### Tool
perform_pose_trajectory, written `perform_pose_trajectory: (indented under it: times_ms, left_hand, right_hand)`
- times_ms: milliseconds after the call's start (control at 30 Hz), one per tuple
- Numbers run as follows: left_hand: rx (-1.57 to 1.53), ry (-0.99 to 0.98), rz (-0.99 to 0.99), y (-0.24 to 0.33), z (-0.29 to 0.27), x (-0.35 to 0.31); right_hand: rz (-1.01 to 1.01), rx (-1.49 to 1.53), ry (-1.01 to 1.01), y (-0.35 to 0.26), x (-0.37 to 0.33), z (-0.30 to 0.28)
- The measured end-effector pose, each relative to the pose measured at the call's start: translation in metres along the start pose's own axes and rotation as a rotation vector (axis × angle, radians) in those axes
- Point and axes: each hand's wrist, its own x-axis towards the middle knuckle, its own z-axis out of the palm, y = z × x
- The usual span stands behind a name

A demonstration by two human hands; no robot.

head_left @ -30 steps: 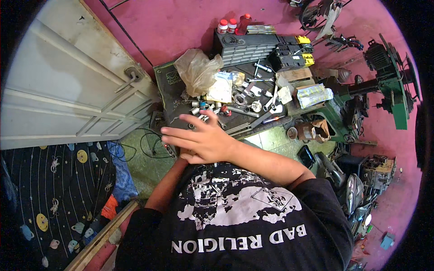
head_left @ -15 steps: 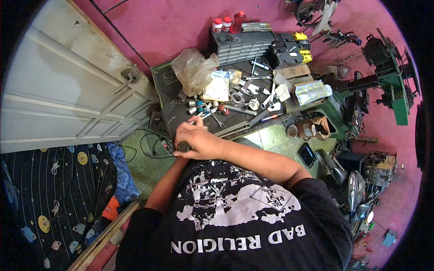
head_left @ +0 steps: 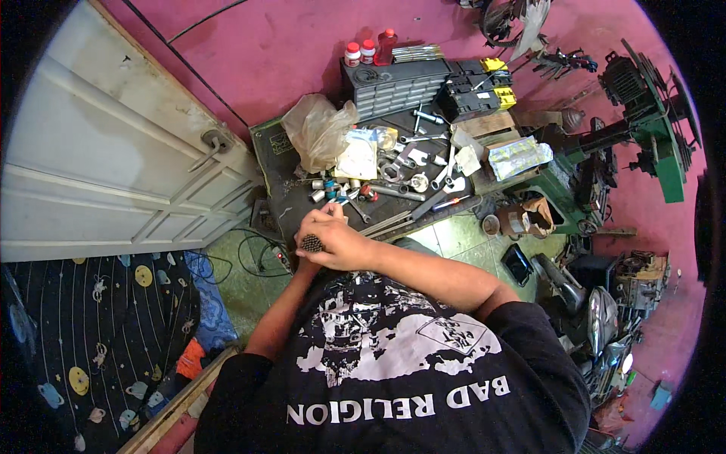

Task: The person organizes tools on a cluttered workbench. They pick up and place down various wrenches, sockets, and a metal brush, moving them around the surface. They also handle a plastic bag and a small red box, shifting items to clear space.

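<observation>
My right hand [head_left: 346, 242] is wrapped round something at the near edge of the bench. Out of that fist, toward me, sticks a dark round end [head_left: 311, 243] with a dense, studded or bundled pattern; the rest of it is hidden. Below and behind it, my left hand [head_left: 305, 266] is largely covered by the right, so its fingers do not show clearly. Just beyond the hands lie several metal sockets [head_left: 318, 196], an open-end wrench [head_left: 360, 213] and a small red-and-black part [head_left: 368, 193].
On the dark workbench [head_left: 291, 210] are loose wrenches, a crumpled plastic bag [head_left: 316, 136], a grey drawer cabinet [head_left: 401, 92] and black-and-yellow cases [head_left: 473, 98]. A white door [head_left: 128, 151] stands at left. Green machinery [head_left: 669, 163] and motorcycle parts [head_left: 597, 318] are at right.
The view has tilted slightly, shifting the bench a little in the picture. Both hands stay together at the bench edge, the right with the same grip on the studded round end.
</observation>
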Motion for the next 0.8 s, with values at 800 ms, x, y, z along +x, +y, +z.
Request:
perform_pose_trajectory:
  times_ms: [800]
  left_hand:
    - [1.064,-0.523,0.131,0.103,0.166,0.067]
  right_hand:
    - [1.283,1.084,0.862,0.247,-0.223,-0.189]
